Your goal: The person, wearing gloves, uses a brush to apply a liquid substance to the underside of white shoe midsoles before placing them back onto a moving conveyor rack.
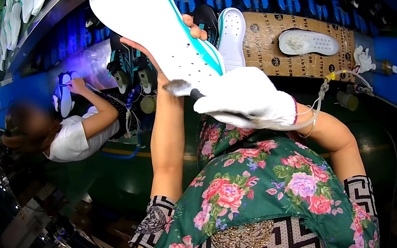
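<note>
Between 11 and 12 o'clock from the centre, a white sole (pixel 150 18) with a teal stripe along its edge is tilted up, its broad end at the upper rim and its small holes facing the wearer. The bare left hand (pixel 155 68) grips it from behind, the thumb at one edge and curled fingertips (pixel 195 28) wrapping the other, so the sole is clasped between them. Just off centre toward 2 or 3 o'clock, the right hand (pixel 249 98), in a white glove, is closed around a small brush (pixel 180 88), whose handle is mostly hidden; the blurred bristles point to 10 o'clock at the sole's lower end, and I cannot tell whether they touch it. A clear cord (pixel 320 100) runs by the right wrist. At 1 o'clock a second white sole (pixel 232 38) leans just beside a black shoe (pixel 206 22). At 2 o'clock another pale sole (pixel 308 43) lies on printed cardboard (pixel 263 62), with a crumpled white glove (pixel 364 58) nearer 3. Dark shoes (pixel 119 63) stand between 10 and 11. At 9 o'clock a co-worker (pixel 74 143) in a white top reaches toward a shoe (pixel 65 98).
</note>
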Tool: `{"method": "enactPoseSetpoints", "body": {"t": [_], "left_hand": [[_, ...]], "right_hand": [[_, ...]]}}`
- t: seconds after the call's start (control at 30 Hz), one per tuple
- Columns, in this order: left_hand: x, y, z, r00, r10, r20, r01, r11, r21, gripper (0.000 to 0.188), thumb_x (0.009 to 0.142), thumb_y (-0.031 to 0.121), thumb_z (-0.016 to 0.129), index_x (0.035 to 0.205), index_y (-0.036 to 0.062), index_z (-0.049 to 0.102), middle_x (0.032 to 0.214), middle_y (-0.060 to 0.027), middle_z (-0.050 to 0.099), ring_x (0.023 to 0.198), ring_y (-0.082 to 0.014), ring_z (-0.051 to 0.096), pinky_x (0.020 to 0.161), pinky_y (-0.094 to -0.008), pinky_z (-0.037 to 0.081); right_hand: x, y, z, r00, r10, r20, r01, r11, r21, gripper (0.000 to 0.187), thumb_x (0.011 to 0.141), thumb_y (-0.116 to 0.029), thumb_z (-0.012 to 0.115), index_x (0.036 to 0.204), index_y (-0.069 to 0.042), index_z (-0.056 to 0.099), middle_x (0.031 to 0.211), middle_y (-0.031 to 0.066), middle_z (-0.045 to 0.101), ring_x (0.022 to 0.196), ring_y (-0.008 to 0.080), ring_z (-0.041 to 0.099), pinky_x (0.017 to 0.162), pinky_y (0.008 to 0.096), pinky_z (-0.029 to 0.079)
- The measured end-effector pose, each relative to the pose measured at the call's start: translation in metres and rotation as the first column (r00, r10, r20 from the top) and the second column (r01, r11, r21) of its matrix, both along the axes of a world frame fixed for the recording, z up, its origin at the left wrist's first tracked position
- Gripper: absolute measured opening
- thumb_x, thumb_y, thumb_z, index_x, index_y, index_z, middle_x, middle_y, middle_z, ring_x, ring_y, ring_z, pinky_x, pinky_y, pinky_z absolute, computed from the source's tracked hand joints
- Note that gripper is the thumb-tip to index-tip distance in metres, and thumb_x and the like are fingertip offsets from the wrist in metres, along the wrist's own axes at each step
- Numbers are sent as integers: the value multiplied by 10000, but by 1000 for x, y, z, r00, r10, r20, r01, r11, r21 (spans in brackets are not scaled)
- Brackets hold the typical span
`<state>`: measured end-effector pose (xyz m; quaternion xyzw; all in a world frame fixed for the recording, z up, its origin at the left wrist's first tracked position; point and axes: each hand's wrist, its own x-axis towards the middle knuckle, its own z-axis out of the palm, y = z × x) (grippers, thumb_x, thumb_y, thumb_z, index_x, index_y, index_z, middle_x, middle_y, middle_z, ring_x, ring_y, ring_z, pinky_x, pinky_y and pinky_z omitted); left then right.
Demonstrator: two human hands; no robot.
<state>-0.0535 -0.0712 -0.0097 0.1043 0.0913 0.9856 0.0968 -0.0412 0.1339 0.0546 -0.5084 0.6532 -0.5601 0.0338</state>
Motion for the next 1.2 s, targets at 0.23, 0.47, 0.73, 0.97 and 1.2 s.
{"method": "enactPoseSetpoints", "body": {"t": [0.23,0.47,0.73,0.97,1.2], "left_hand": [[-13,-15,-8,1000,4,-8,-6,974,-228,1131,697,952,417,1469,126,415,1130,-238,568,858,-354,633,743,-474,555],[-19,-19,0,944,-299,138,328,891,-313,1134,722,944,381,1497,116,381,1147,-288,571,838,-398,674,646,-478,597],[-32,-5,14,917,-198,346,387,647,-656,928,873,807,355,1490,118,430,1279,-203,616,1009,-337,692,740,-472,629],[-44,-1,25,901,-96,423,427,29,-904,817,925,751,389,1379,103,592,1306,-146,628,1104,-219,658,842,-357,575],[-55,9,53,869,-129,478,441,-236,-866,982,829,859,413,1387,69,580,1441,-246,498,1290,-322,540,1014,-417,474]], "right_hand": [[3,-1,-10,969,-152,-194,166,984,58,388,745,-24,757,1105,-167,730,864,45,720,762,253,699,677,329,556],[-6,5,1,996,20,87,-23,999,34,253,784,-56,761,1028,-123,751,916,64,729,801,249,711,715,323,563],[-1,6,-2,991,117,62,-122,988,92,261,795,-64,749,1051,-116,735,868,69,696,804,240,694,717,341,555],[2,6,-6,985,73,-157,-35,972,234,240,785,-66,763,1018,-113,727,933,82,726,856,286,697,769,355,567],[-18,7,-6,999,-12,37,2,970,244,177,818,-84,756,993,-104,752,930,72,728,833,211,708,757,304,562]]}}
